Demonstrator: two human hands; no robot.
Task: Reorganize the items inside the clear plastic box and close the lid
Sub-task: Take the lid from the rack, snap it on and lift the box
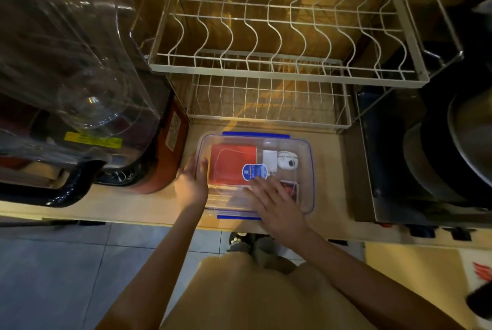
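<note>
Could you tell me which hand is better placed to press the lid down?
Probably the right hand: it lies flat on the lid, while the left hand rests against the box edge.

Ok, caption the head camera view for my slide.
Right hand lies flat on the lid of a clear plastic box, left hand at its left edge, by a wire dish rack.

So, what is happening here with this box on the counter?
A person stands at the beige counter with both hands on a clear plastic box with blue clips. The left hand rests against its left side; the right hand lies flat on the clear lid, already on. Inside lie a flat red packet and small white items.
</note>
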